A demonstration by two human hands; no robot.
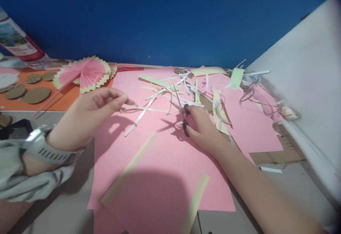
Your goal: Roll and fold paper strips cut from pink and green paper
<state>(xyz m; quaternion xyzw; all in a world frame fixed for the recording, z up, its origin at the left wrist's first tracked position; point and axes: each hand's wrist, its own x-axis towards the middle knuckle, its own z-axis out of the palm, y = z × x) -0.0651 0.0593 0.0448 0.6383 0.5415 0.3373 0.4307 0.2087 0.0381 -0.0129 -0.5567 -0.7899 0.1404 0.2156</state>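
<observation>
My right hand [201, 127] is closed around the black handles of a pair of scissors [181, 111], whose blades point up and left into a heap of paper strips [186, 84]. My left hand [90, 115], with a grey watch on the wrist, hovers over the pink sheet [160, 177] and pinches the end of a thin pale strip [141, 110] between its fingertips. Two long pale-green strips [129, 168] lie loose on the pink sheet in front of me.
A pleated pink and pale-green paper fan [86, 74] lies at the back left on orange paper [61, 100] with several brown cardboard discs [36, 95]. A white board [309, 84] leans along the right side. A blue wall stands behind.
</observation>
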